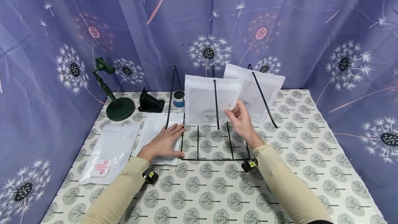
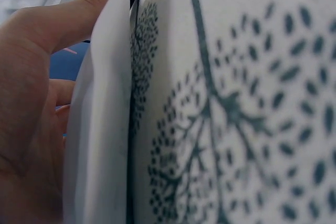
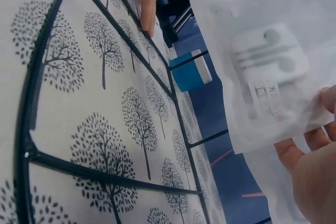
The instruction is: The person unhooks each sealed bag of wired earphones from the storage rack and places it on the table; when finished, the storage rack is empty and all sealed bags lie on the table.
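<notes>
A black wire rack (image 1: 214, 159) with upright triangular dividers stands on the tabletop. My right hand (image 1: 240, 120) pinches the lower right corner of a white zip pouch (image 1: 202, 96), which stands upright behind the middle divider. White wired earphones in a clear case (image 3: 270, 56) show through this pouch in the right wrist view. Another white pouch (image 1: 250, 96) leans in the rack's right part, partly behind the held one. On a flat white pouch (image 1: 158, 122) at the rack's left side rests my left hand (image 1: 164, 141), fingers stretched toward the frame.
Farther left lies a pouch (image 1: 116, 141) with a pink-marked case inside. Along the back stand a dark green stand (image 1: 120, 108), a black holder (image 1: 150, 102) and a blue jar (image 1: 178, 100). A patterned curtain (image 1: 174, 27) encloses the table.
</notes>
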A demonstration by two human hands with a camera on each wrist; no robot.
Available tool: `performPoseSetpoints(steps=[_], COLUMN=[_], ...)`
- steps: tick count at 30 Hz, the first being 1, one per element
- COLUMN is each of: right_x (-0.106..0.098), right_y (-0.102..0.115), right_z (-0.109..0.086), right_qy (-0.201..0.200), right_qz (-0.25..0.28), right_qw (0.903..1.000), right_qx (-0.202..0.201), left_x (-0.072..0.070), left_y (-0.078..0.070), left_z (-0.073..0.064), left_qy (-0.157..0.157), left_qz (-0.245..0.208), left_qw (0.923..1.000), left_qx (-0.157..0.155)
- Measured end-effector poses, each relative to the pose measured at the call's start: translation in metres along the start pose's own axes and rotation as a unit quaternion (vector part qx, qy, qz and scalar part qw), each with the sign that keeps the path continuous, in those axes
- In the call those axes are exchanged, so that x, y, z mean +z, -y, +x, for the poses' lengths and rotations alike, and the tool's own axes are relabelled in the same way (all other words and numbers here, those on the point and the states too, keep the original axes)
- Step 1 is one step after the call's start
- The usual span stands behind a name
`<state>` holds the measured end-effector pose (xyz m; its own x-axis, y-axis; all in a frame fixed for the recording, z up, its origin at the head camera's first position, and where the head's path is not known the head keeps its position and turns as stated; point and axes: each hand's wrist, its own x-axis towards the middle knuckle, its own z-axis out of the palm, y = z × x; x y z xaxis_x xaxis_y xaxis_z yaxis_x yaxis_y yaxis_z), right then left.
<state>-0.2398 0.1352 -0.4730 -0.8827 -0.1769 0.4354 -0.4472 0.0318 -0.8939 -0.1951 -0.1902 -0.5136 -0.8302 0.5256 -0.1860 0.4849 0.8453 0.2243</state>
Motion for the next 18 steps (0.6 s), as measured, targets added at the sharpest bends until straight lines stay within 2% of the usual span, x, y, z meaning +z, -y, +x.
performPoseSetpoints(steps=[5, 12, 14, 18], right_x=[0.000, 0.002, 0.001, -0.001], right_y=[0.005, 0.029, 0.031, 0.020], right_z=[-0.003, -0.009, -0.010, -0.012], right_qy=[-0.001, 0.003, 0.003, 0.002], right_qz=[0.003, -0.013, -0.017, -0.019], right_qw=[1.0000, 0.9999, 0.9998, 0.9998], right_qx=[-0.008, 0.005, 0.010, 0.001], left_x=[0.000, 0.000, -0.001, -0.001], left_y=[0.000, 0.000, 0.000, 0.000], left_z=[0.000, -0.001, -0.001, -0.001], left_qy=[-0.001, -0.004, -0.004, -0.004], left_qz=[0.001, 0.004, 0.003, 0.002], left_qw=[1.0000, 1.0000, 1.0000, 1.0000], left_qx=[0.002, 0.004, 0.004, 0.004])
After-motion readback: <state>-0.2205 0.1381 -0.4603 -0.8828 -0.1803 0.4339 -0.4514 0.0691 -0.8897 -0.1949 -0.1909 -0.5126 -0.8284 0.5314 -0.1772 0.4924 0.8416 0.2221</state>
